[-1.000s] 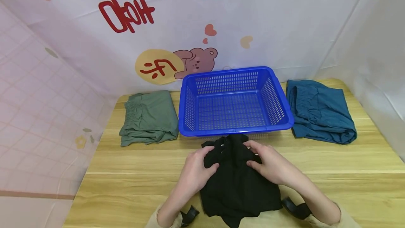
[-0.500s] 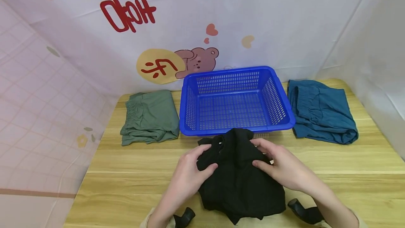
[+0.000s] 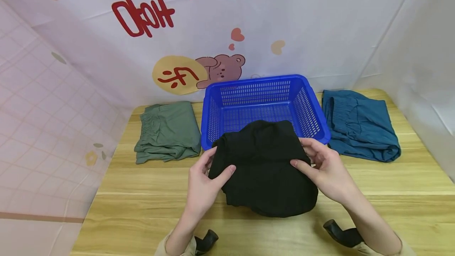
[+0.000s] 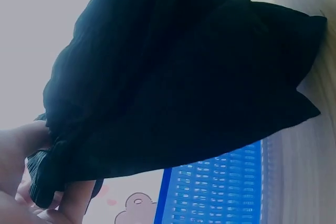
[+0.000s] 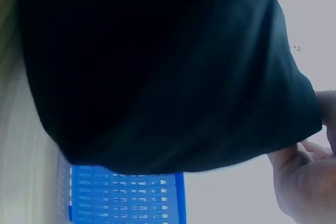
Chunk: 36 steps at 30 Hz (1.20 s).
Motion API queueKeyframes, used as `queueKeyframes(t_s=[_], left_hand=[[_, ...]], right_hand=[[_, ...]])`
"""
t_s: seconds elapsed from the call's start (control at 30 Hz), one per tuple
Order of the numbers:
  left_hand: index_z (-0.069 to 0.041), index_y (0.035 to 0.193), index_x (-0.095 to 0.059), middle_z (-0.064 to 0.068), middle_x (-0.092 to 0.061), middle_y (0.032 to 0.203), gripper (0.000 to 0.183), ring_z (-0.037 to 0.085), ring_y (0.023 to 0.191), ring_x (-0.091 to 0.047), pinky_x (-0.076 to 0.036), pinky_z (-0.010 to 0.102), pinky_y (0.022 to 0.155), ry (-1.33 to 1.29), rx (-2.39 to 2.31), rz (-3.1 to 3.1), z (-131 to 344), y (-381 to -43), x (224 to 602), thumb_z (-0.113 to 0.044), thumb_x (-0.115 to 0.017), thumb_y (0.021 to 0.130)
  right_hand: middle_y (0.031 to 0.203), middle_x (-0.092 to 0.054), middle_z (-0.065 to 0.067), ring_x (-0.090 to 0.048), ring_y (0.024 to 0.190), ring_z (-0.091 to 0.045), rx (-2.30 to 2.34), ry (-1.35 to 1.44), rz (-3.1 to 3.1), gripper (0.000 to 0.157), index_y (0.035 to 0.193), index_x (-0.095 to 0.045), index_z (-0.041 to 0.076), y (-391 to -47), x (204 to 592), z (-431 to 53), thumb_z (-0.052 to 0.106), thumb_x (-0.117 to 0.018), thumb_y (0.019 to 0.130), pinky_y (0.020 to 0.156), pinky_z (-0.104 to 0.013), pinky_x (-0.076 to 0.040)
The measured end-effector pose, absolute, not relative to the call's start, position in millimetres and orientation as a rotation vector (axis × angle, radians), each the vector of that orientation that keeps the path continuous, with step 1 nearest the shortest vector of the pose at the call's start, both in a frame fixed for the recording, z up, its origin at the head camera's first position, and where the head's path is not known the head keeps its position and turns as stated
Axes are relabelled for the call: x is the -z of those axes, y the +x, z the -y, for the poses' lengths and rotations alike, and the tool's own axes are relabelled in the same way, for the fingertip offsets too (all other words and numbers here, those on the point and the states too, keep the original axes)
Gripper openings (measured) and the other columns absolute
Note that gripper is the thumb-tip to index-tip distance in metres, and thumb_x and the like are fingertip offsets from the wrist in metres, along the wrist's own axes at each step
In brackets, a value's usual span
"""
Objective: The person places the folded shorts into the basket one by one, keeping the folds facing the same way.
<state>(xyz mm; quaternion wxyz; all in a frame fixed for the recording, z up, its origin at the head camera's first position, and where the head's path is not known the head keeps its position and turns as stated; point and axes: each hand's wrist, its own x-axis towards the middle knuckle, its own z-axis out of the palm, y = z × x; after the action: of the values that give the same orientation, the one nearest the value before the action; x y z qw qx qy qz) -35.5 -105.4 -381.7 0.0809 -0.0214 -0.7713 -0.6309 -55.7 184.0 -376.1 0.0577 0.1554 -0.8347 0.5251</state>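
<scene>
A black folded garment [image 3: 266, 177] hangs between my two hands, lifted off the table in front of the basket. Its upper part overlaps the near rim of the blue plastic basket [image 3: 261, 86] in the head view. My left hand [image 3: 204, 183] pinches the garment's left side, thumb on the near face and fingers behind. On the other side my right hand [image 3: 328, 171] pinches the right edge the same way. In the left wrist view the black cloth [image 4: 173, 87] fills most of the picture, with ribbed fabric at the fingers. The right wrist view shows the cloth's [image 5: 157, 77] broad dark face.
Folded green pants [image 3: 170, 131] lie left of the basket and folded teal-blue pants [image 3: 360, 125] lie right of it. The wooden table [image 3: 142, 208] meets a white printed cloth backdrop [image 3: 302, 19] behind the basket, with more sheeting at both sides.
The black garment has risen from the table and moved forward toward the basket, its lower edge now off the tabletop. Both hands moved up with it and slightly apart. Basket and pants stay put.
</scene>
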Motion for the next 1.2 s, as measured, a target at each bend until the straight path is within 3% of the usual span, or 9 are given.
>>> queueKeyframes(t_s=[0.07,0.2,0.27,0.47,0.7,0.9,1.03,1.13,1.2], left_hand=[[-0.009,0.131,-0.07,0.009,-0.077,0.122,0.05,0.007,0.107,-0.072,-0.057,0.021,0.096,-0.061,1.912,2.269,106,-37,382,0.0,-0.084,0.084],[-0.006,0.132,-0.069,0.012,-0.077,0.121,0.052,0.005,0.106,-0.072,-0.056,0.018,0.097,-0.072,1.904,2.248,107,-40,381,0.001,-0.085,0.082],[-0.004,0.133,-0.068,0.013,-0.077,0.122,0.054,0.005,0.107,-0.072,-0.056,0.018,0.097,-0.083,1.895,2.251,108,-42,380,0.002,-0.085,0.082],[-0.004,0.137,-0.066,0.014,-0.075,0.126,0.057,0.006,0.11,-0.071,-0.055,0.016,0.1,-0.105,1.823,2.302,110,-50,370,-0.001,-0.085,0.084],[-0.005,0.138,-0.065,0.013,-0.074,0.127,0.057,0.019,0.114,-0.072,-0.054,0.016,0.1,-0.191,1.719,2.323,111,-63,345,-0.004,-0.086,0.085],[-0.004,0.138,-0.066,0.014,-0.075,0.128,0.055,0.025,0.114,-0.072,-0.055,0.017,0.099,-0.289,1.616,2.296,111,-77,322,-0.006,-0.085,0.086],[-0.004,0.137,-0.066,0.014,-0.075,0.124,0.053,0.024,0.108,-0.072,-0.055,0.016,0.094,-0.337,1.575,2.263,112,-90,305,-0.007,-0.084,0.088],[-0.005,0.137,-0.066,0.014,-0.074,0.122,0.053,0.025,0.106,-0.073,-0.055,0.017,0.092,-0.359,1.531,2.246,112,-101,295,-0.009,-0.085,0.087],[-0.004,0.137,-0.066,0.016,-0.074,0.121,0.053,0.027,0.106,-0.073,-0.055,0.018,0.092,-0.369,1.507,2.235,112,-108,290,-0.01,-0.085,0.088]], right_hand=[[0.107,-0.072,0.031,-0.069,0.087,0.005,-1.634,0.465,2.49,0.046,0.132,-0.064,-0.003,-56,377,-183,-0.008,-0.077,0.088,0.067,-0.015,-0.054],[0.107,-0.071,0.033,-0.072,0.091,0.006,-1.672,0.494,2.443,0.045,0.131,-0.065,-0.003,-59,376,-182,-0.011,-0.075,0.088,0.071,-0.014,-0.058],[0.106,-0.075,0.026,-0.072,0.087,0.007,-1.642,0.502,2.446,0.045,0.131,-0.065,-0.002,-61,373,-182,-0.012,-0.075,0.088,0.068,-0.014,-0.057],[0.102,-0.08,-0.016,-0.063,0.073,0.004,-1.486,0.495,2.498,0.043,0.13,-0.067,-0.001,-70,359,-181,-0.008,-0.077,0.088,0.057,-0.018,-0.046],[0.111,-0.08,-0.02,-0.06,0.074,0.004,-1.41,0.448,2.614,0.047,0.138,-0.062,-0.002,-84,332,-185,0.004,-0.077,0.094,0.061,-0.018,-0.045],[0.116,-0.079,-0.019,-0.062,0.086,0.016,-1.382,0.477,2.606,0.049,0.141,-0.061,-0.001,-100,308,-187,0.005,-0.076,0.095,0.069,-0.01,-0.048],[0.112,-0.079,0.008,-0.067,0.091,0.018,-1.434,0.524,2.533,0.045,0.138,-0.064,0.002,-115,295,-185,0.003,-0.076,0.095,0.074,-0.007,-0.053],[0.105,-0.07,0.033,-0.071,0.087,0.013,-1.474,0.562,2.472,0.041,0.134,-0.066,0.003,-127,285,-183,0.002,-0.075,0.095,0.073,-0.009,-0.056],[0.103,-0.067,0.037,-0.071,0.086,0.013,-1.486,0.575,2.45,0.04,0.134,-0.066,0.002,-134,279,-182,0.001,-0.074,0.095,0.073,-0.008,-0.056]])
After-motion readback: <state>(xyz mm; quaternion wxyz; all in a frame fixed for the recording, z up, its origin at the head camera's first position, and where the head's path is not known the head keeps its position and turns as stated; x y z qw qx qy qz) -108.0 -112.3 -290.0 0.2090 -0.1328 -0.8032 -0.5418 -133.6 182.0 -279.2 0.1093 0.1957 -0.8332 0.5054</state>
